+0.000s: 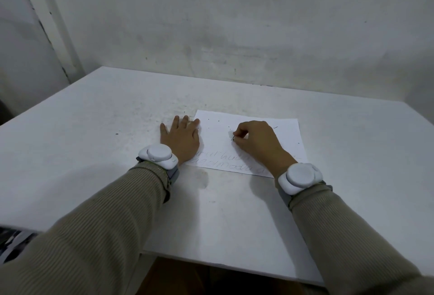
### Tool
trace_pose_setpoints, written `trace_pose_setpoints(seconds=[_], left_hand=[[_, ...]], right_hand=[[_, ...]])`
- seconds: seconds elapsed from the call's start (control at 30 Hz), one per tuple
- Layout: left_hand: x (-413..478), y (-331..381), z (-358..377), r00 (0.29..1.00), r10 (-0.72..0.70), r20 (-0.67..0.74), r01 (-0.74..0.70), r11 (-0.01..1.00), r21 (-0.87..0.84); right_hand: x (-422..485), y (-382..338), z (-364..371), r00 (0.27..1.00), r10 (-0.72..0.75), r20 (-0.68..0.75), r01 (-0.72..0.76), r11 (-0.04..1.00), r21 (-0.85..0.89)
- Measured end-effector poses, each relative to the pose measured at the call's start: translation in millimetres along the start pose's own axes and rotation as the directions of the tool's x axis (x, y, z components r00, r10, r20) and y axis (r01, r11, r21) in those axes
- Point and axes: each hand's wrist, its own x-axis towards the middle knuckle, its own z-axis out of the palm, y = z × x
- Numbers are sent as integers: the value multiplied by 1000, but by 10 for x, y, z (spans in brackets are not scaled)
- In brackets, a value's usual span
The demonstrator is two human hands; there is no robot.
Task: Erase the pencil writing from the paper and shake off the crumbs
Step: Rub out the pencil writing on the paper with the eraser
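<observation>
A white sheet of paper (286, 139) lies on the white table (117, 135), with faint pencil writing (225, 163) along its near edge and dark eraser crumbs (218, 120) scattered over its far part. My left hand (179, 138) lies flat with straight fingers at the sheet's left edge, its fingertips touching the far left corner. My right hand (256, 140) rests on the middle of the sheet with curled fingers pinching a small object (233, 139) against the paper. Most of that object is hidden by my fingers, so I cannot tell what it is.
The table stands against a grey wall (234, 24), with dark specks (141, 116) spread over the tabletop left of the paper. The table's near edge (234, 264) runs under my forearms. White sensor bands sit on both wrists.
</observation>
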Motion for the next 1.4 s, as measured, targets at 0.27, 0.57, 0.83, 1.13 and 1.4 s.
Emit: trace_pose_setpoints(seconds=[0.27, 0.57, 0.83, 1.13, 1.4], left_hand=[[5, -8, -12, 999, 6, 35, -6, 1000, 2], [7, 1, -48, 998, 19, 67, -20, 1000, 7], [-2, 10, -61, 997, 12, 74, -11, 1000, -11], [-4, 5, -42, 998, 23, 52, -24, 999, 26], [5, 3, -55, 996, 15, 82, -16, 1000, 6]], right_hand=[[-13, -79, -46, 992, -41, 121, 34, 998, 58], [-99, -114, -108, 986, -31, 161, 13, 994, 108], [-82, -66, -89, 998, 8, 64, -8, 1000, 1], [-76, 24, -118, 999, 36, 7, -36, 999, 4], [-80, 34, -178, 994, 37, 101, -40, 999, 26]])
